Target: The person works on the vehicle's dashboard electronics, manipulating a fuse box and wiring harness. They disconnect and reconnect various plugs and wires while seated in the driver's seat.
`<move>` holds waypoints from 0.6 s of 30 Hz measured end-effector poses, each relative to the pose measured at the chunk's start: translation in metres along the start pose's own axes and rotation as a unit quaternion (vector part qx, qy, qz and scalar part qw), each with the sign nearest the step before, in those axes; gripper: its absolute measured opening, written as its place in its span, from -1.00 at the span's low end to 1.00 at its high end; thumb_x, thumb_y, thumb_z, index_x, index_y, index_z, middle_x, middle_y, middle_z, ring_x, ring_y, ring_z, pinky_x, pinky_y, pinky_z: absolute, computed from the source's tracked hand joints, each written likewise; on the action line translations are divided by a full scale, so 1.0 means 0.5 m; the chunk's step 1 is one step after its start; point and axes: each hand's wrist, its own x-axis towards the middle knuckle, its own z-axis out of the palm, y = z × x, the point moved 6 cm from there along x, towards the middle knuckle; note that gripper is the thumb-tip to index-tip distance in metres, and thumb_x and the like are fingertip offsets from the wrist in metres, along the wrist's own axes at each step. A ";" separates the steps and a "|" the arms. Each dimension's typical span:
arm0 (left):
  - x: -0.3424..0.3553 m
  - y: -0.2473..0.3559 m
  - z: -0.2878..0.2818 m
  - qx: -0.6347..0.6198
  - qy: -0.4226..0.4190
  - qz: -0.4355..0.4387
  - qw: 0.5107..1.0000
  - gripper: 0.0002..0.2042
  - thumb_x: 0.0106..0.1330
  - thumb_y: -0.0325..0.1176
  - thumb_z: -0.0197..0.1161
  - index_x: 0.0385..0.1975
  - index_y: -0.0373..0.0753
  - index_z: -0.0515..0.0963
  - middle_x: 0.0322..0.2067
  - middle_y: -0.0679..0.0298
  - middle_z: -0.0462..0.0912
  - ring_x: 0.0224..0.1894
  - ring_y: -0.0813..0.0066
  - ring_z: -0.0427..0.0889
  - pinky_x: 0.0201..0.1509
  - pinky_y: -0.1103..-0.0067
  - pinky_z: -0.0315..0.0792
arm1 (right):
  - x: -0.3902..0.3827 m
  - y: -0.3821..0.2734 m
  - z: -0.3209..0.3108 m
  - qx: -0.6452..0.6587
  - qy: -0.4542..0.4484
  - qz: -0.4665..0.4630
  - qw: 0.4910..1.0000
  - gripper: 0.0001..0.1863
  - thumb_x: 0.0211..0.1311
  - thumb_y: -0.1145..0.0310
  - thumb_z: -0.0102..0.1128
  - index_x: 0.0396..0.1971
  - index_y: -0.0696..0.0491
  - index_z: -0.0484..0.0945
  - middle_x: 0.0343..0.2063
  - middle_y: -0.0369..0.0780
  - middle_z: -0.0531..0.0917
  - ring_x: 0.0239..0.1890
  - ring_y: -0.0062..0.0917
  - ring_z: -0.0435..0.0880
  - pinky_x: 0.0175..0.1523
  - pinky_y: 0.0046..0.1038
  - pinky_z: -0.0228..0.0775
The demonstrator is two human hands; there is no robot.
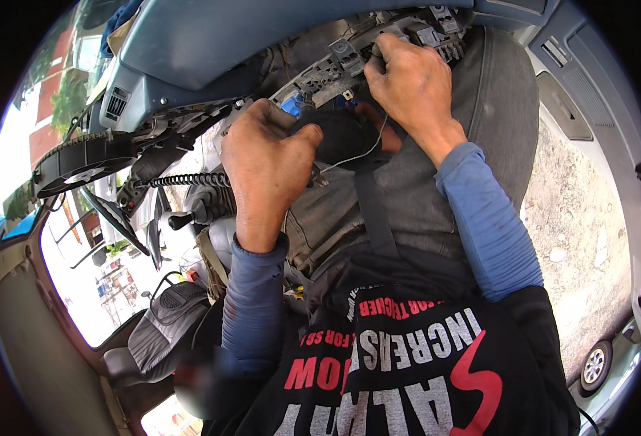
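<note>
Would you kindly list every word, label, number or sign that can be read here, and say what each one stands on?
Black fabric shirt: large white and red printed lettering, upside down in this view, partly lost in folds; its words are not copied out here.
Long, narrow grey bracket: any markings are too small to read.
Bright street scene outside: any signs are too small or washed out to read.

The lettering I can see stands on the person's black shirt (415,363), in white and red capitals (upside down as the wearer looks down). The tallest white letters (437,403) lie nearest, beside a big curved red letter (474,379) on the right; smaller lines, partly folded, run farther off.
</note>
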 end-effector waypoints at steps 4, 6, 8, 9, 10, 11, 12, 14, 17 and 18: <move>-0.004 0.004 0.000 -0.008 0.003 0.003 1.000 -0.77 -0.02 -0.37 0.47 -0.44 -0.39 0.65 -0.58 0.09 0.73 -0.49 0.30 0.75 -0.24 0.42 0.60 | 0.000 0.000 -0.001 0.003 0.003 0.000 1.000 -0.83 0.15 0.38 0.46 -0.39 0.09 0.62 -0.52 -0.09 0.73 -0.41 -0.04 0.75 -0.23 -0.08 0.58; -0.004 0.004 -0.001 0.000 0.005 0.002 1.000 -0.77 -0.02 -0.37 0.47 -0.44 -0.38 0.65 -0.57 0.08 0.73 -0.48 0.29 0.75 -0.24 0.42 0.60 | 0.001 0.000 -0.001 0.002 0.005 0.001 1.000 -0.84 0.15 0.39 0.46 -0.39 0.09 0.62 -0.52 -0.09 0.73 -0.41 -0.04 0.74 -0.22 -0.08 0.58; -0.006 0.007 -0.003 0.014 0.003 0.003 1.000 -0.79 0.05 -0.42 0.54 -0.41 -0.39 0.67 -0.52 0.17 0.75 -0.46 0.45 0.71 -0.26 0.51 0.57 | 0.000 -0.003 -0.003 0.005 0.007 -0.001 1.000 -0.84 0.12 0.42 0.45 -0.43 0.10 0.60 -0.52 -0.10 0.75 -0.41 -0.08 0.76 -0.18 -0.10 0.56; -0.007 0.006 -0.003 0.021 0.001 0.002 1.000 -0.79 0.08 -0.45 0.58 -0.40 -0.39 0.68 -0.50 0.21 0.76 -0.45 0.53 0.68 -0.27 0.55 0.55 | -0.001 -0.004 -0.003 0.007 0.006 -0.001 1.000 -0.84 0.10 0.43 0.45 -0.45 0.10 0.60 -0.52 -0.10 0.75 -0.41 -0.10 0.77 -0.15 -0.11 0.55; -0.006 0.003 -0.002 0.008 0.000 -0.001 1.000 -0.79 0.05 -0.42 0.54 -0.41 -0.39 0.67 -0.51 0.16 0.75 -0.45 0.45 0.71 -0.25 0.51 0.56 | -0.001 -0.004 -0.002 0.004 0.001 0.003 1.000 -0.84 0.10 0.43 0.46 -0.45 0.10 0.60 -0.52 -0.10 0.75 -0.41 -0.11 0.77 -0.15 -0.12 0.55; -0.006 -0.002 -0.001 -0.005 0.000 -0.004 1.000 -0.78 0.01 -0.39 0.49 -0.41 -0.39 0.66 -0.52 0.12 0.75 -0.45 0.37 0.73 -0.24 0.48 0.57 | -0.001 -0.003 0.000 0.002 -0.004 0.007 1.000 -0.84 0.10 0.43 0.46 -0.45 0.10 0.60 -0.52 -0.11 0.76 -0.41 -0.11 0.77 -0.15 -0.12 0.55; -0.006 -0.007 0.000 -0.018 -0.001 -0.007 1.000 -0.76 -0.02 -0.37 0.45 -0.42 -0.39 0.64 -0.53 0.08 0.74 -0.44 0.29 0.75 -0.23 0.44 0.59 | -0.002 -0.003 0.001 0.000 -0.009 0.012 1.000 -0.83 0.10 0.43 0.47 -0.45 0.09 0.60 -0.52 -0.11 0.76 -0.41 -0.12 0.77 -0.15 -0.12 0.55; -0.003 -0.002 0.002 -0.010 0.002 0.009 1.000 -0.76 -0.02 -0.37 0.46 -0.43 -0.39 0.64 -0.55 0.09 0.73 -0.46 0.31 0.74 -0.24 0.44 0.58 | 0.000 -0.003 -0.004 0.008 0.005 0.002 1.000 -0.84 0.12 0.42 0.47 -0.41 0.09 0.62 -0.52 -0.09 0.74 -0.44 -0.07 0.75 -0.23 -0.11 0.57; -0.006 0.007 -0.005 -0.006 0.007 0.004 1.000 -0.77 -0.01 -0.38 0.46 -0.44 -0.40 0.64 -0.57 0.11 0.71 -0.50 0.36 0.72 -0.28 0.46 0.56 | 0.000 -0.003 -0.005 0.012 0.008 0.003 1.000 -0.84 0.13 0.41 0.48 -0.39 0.09 0.64 -0.52 -0.08 0.74 -0.44 -0.04 0.74 -0.26 -0.09 0.58; -0.008 0.011 -0.007 -0.008 0.008 -0.001 1.000 -0.78 -0.01 -0.39 0.47 -0.45 -0.40 0.63 -0.58 0.12 0.71 -0.51 0.38 0.71 -0.30 0.46 0.56 | 0.000 -0.001 -0.006 0.009 0.006 0.005 1.000 -0.84 0.13 0.40 0.48 -0.39 0.09 0.64 -0.51 -0.08 0.74 -0.44 -0.04 0.74 -0.26 -0.08 0.59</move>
